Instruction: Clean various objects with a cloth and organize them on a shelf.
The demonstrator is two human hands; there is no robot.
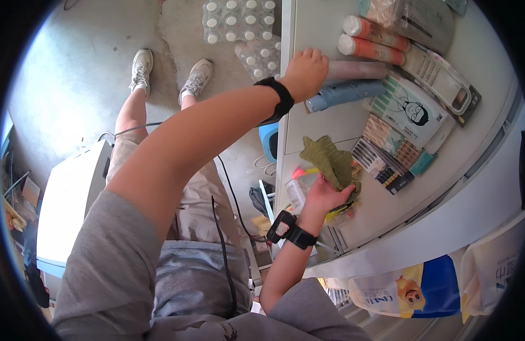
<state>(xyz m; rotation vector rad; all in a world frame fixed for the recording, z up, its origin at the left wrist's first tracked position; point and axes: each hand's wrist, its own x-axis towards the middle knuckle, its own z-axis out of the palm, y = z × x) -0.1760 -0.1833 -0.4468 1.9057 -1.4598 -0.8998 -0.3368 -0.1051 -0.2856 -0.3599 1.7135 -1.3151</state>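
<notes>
My right hand (328, 192) holds a crumpled olive-green cloth (332, 160) above the white drawer-front surface, palm turned up and thumb over its lower part. My left hand (307, 70), fingers curled, is at the near end of a pale pink roll (356, 70). Whether it grips the roll is hidden. Just below that hand lies a blue folded umbrella (345, 94). Beneath the cloth, partly covered, are a white bottle (295, 194) and several small, brightly coloured items. Black bands circle both wrists.
Orange-and-white rolls (371, 49), a white grater (439, 76), a printed package (411, 108) and a boxed brush set (381, 164) lie on the white surface (317, 132). Packs of capped bottles (239, 19) stand on the floor. A black cable (230, 187) crosses my legs.
</notes>
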